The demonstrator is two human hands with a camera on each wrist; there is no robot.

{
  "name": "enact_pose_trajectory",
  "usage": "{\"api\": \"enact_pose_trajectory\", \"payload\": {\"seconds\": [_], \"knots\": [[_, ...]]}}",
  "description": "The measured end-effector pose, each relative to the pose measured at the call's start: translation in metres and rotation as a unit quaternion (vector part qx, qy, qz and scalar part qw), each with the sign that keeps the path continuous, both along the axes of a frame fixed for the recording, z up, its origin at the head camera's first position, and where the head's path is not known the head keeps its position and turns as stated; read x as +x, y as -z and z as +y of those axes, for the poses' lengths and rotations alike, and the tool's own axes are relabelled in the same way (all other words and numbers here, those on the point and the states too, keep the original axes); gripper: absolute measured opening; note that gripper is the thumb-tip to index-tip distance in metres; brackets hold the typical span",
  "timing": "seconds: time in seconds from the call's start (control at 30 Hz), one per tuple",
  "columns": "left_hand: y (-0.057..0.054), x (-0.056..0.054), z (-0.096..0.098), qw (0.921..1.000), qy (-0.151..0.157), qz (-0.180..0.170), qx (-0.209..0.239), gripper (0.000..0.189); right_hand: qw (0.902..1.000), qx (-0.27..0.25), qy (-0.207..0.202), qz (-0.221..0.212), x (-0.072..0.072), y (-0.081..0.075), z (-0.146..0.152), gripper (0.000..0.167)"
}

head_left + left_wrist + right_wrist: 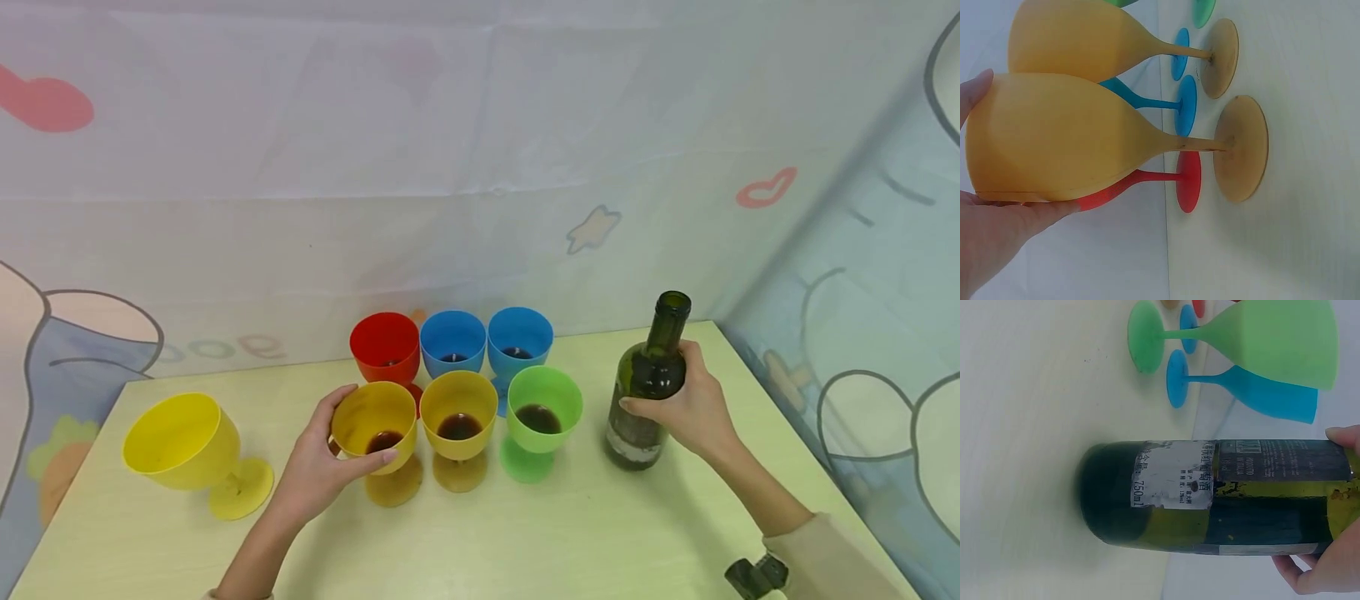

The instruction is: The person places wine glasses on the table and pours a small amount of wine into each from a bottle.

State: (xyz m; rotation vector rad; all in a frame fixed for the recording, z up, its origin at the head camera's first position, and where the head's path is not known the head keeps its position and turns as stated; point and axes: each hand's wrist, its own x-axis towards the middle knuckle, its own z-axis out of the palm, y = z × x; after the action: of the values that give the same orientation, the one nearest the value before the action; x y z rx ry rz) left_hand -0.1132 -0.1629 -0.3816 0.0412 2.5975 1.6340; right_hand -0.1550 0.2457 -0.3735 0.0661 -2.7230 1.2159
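Note:
My left hand [318, 467] grips the bowl of an amber-yellow goblet [375, 408] at the left end of the front row; dark liquid lies in its bottom. In the left wrist view the foot of this goblet [1066, 137] is on or very near the table; I cannot tell which. My right hand [693, 404] holds a dark green wine bottle [637, 417] upright by its upper body, right of the goblets. A worn label shows on the bottle [1175, 475] in the right wrist view. Beside the held goblet stands a second amber goblet [459, 404], then a green goblet [543, 400], both with dark liquid.
Behind stand a red goblet [385, 342] and two blue ones, the left blue goblet [453, 333] and the right blue goblet [520, 329]. A bright yellow goblet [183, 442] is at the table's left. A printed cloth [450, 167] hangs behind the pale table [465, 550].

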Motion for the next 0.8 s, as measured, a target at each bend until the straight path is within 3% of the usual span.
{"api": "enact_pose_trajectory", "payload": {"seconds": [0.63, 0.8], "knots": [[0.000, 0.001, -0.003, 0.9994, 0.032, -0.011, -0.009, 0.093, 0.9995, -0.014, 0.026, -0.011, 0.002, 0.005, 0.013, 0.084], [-0.002, 0.003, -0.007, 0.9990, 0.043, 0.006, -0.009, 0.092, 0.9995, -0.017, 0.025, -0.006, 0.002, 0.008, 0.016, 0.083]]}}
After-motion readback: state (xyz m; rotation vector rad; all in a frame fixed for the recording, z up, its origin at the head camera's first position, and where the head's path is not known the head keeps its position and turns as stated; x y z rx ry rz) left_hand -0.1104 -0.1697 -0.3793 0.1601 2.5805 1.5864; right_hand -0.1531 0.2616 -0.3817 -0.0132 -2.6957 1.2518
